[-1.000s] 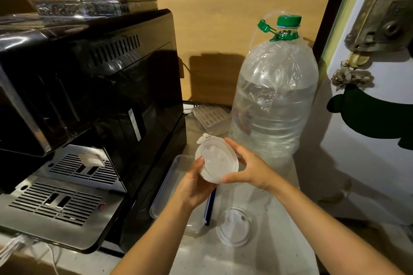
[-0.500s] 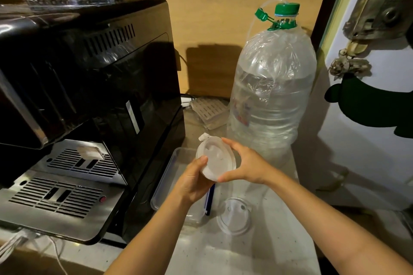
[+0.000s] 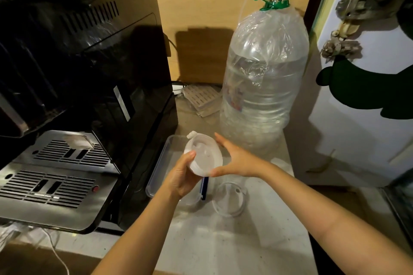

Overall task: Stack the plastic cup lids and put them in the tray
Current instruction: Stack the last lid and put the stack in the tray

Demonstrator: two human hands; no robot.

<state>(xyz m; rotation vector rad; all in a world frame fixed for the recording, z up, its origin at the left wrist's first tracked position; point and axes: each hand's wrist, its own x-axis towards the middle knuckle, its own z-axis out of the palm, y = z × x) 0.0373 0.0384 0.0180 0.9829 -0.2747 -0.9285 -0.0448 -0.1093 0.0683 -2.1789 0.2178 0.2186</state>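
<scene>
Held lids: a small stack of clear plastic cup lids [image 3: 203, 156], tilted with its face toward the camera, a white tab at its upper left edge; centre of the frame, above the tray.
Loose lid: one clear cup lid [image 3: 230, 198] lies flat on the table, just right of the tray and below the held stack.
Left hand: the left hand [image 3: 183, 176] grips the stack's lower left rim, thumb on the front, fingers behind.
Right hand: the right hand [image 3: 234, 161] is spread along the stack's right rim, fingertips touching top and bottom edges; whether it presses or only steadies, cannot tell.
Tray: a clear rectangular tray [image 3: 159, 167] with a dark blue clip on its right side lies on the table, partly hidden behind the hands.
Table: pale speckled table [image 3: 223, 241], lower centre.
Coffee machine: black coffee machine [image 3: 85, 62] with a steel drip grille fills the left, just beside the tray.
Water bottle: large clear water bottle [image 3: 263, 87] with green cap stands upright behind the hands, upper centre right.
Wall: wooden panel [image 3: 201, 6] at the back.
</scene>
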